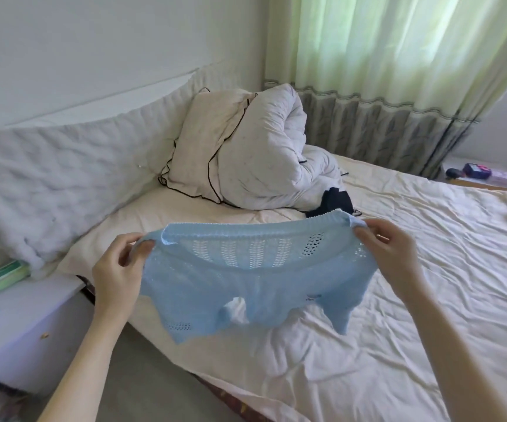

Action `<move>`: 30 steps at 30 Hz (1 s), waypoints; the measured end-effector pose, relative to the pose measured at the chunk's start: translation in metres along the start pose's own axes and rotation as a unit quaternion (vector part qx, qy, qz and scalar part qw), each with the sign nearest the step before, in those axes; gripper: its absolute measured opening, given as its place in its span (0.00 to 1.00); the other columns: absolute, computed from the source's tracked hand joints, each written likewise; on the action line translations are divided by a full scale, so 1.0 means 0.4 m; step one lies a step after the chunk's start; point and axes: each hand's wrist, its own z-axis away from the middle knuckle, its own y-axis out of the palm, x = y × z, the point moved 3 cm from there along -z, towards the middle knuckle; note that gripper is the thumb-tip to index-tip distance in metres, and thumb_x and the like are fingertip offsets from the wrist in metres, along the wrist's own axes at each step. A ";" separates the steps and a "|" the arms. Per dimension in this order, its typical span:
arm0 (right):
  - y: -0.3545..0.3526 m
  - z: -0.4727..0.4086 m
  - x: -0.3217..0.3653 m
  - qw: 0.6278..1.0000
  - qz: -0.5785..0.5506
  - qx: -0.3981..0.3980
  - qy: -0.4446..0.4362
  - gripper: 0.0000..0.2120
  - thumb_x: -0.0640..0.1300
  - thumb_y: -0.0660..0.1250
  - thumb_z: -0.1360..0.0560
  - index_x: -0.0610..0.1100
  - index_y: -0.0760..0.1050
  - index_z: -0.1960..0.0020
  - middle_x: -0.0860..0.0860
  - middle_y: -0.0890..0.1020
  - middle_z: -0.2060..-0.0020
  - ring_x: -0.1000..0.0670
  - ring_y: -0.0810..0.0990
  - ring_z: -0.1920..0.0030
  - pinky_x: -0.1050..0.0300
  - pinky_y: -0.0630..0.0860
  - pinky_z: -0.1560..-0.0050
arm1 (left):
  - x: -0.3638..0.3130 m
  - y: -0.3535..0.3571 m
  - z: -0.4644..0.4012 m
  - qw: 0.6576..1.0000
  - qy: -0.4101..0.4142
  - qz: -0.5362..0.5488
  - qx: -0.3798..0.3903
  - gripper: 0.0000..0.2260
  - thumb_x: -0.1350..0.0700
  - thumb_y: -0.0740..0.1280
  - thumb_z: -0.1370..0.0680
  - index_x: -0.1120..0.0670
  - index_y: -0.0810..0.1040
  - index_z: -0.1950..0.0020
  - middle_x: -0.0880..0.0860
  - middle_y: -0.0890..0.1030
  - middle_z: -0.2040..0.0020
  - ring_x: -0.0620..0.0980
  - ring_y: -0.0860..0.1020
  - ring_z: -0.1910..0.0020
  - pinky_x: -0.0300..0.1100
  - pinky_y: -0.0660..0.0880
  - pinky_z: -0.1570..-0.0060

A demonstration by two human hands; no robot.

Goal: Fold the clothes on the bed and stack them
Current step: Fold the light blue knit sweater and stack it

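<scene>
My left hand (118,269) and right hand (390,254) pinch the light blue knit top (246,287) by its shoulders above the bed (398,300). Unfolded; no stack visible; dark garment (336,202) waits.

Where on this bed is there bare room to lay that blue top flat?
The cream sheet lies bare right of the blue top, from the dark garment forward. It is crowded by the pillow and bunched duvet.
</scene>
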 end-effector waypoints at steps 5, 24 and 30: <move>-0.039 0.052 0.133 0.989 0.007 -0.111 -0.103 0.05 0.42 0.70 0.26 0.53 0.78 0.56 0.56 0.77 0.68 0.56 0.69 0.69 0.63 0.67 0.65 | -0.114 -0.055 -0.028 0.993 0.078 0.036 -0.076 0.03 0.54 0.70 0.25 0.49 0.77 0.54 0.33 0.78 0.64 0.32 0.73 0.63 0.24 0.67 0.62; 0.354 -0.572 -0.304 0.983 0.180 -0.029 -0.004 0.06 0.46 0.65 0.24 0.48 0.80 0.54 0.47 0.78 0.61 0.48 0.74 0.58 0.58 0.63 0.61 | 0.316 0.422 -0.436 0.966 0.047 -0.253 0.014 0.10 0.48 0.68 0.24 0.55 0.80 0.51 0.53 0.81 0.58 0.55 0.76 0.61 0.42 0.67 0.62; 0.549 -0.774 -0.576 0.980 0.171 0.026 0.098 0.12 0.47 0.65 0.23 0.43 0.80 0.44 0.46 0.82 0.51 0.47 0.78 0.50 0.60 0.69 0.54 | 0.561 0.658 -0.556 0.932 -0.015 -0.347 0.103 0.09 0.50 0.64 0.22 0.54 0.77 0.49 0.50 0.78 0.57 0.53 0.73 0.58 0.44 0.65 0.61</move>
